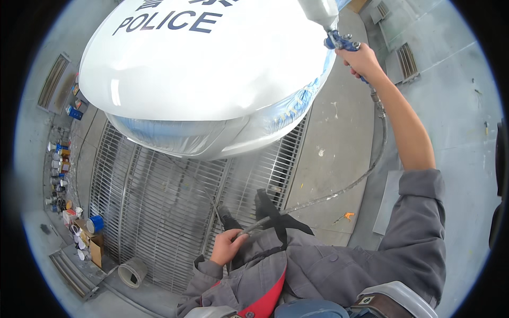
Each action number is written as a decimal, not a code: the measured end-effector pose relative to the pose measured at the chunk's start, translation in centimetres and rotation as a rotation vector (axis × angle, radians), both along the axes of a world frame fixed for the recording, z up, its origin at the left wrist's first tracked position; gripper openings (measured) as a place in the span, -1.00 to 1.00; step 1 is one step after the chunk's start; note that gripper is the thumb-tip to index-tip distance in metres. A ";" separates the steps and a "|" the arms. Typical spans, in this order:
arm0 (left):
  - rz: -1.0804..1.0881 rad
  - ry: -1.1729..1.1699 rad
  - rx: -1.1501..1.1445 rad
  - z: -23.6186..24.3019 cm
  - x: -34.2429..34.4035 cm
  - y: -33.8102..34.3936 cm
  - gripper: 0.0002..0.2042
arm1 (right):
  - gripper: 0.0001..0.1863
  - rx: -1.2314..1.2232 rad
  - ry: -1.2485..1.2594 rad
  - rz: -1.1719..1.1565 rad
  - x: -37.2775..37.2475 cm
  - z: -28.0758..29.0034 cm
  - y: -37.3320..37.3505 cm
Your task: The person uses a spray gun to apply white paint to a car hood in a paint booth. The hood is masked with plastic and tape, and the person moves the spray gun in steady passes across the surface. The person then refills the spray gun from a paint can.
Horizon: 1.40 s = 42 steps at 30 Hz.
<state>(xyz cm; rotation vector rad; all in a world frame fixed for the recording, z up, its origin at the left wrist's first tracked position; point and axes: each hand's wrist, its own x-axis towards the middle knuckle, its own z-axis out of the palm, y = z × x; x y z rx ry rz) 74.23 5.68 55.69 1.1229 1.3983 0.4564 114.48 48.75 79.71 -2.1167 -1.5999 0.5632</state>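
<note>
My right hand [362, 61] is raised at the upper right, its fingers wrapped around the handle of a blue spray gun [342, 41]. A pale paint cup [320, 9] sits on top of the gun. From the handle a grey, paint-spotted air hose [347, 186] hangs down and curves back toward my waist. There my left hand [228, 247] is closed around the hose. Ahead of me stands the white hood [207, 74] of a car, with dark lettering on it. Wrinkled clear and bluish masking film [212, 132] covers the car's front below the hood edge.
Metal floor grating [159, 196] runs under the car and my feet, with a concrete strip [334, 127] to its right. Along the left wall are several cans [59, 164], a blue tin [94, 224], cardboard [96, 253] and a white bucket [132, 272]. An orange scrap [348, 215] lies on the right.
</note>
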 end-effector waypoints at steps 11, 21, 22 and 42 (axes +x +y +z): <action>-0.157 0.053 0.111 0.0 -5.6 -2.6 -0.72 | -0.58 -0.201 0.145 0.139 -11.3 -0.9 -10.8; -0.168 0.058 0.127 0.3 -5.5 -4.2 -0.73 | -0.70 -0.413 0.528 0.398 -14.9 -4.7 -13.7; -0.158 0.058 0.143 0.4 -5.1 -4.2 -0.73 | -0.70 -0.395 0.518 0.363 -14.0 -5.2 -13.5; 0.026 0.125 0.131 1.2 5.2 0.1 -0.72 | -0.52 0.071 0.223 -0.180 11.2 -5.0 -1.6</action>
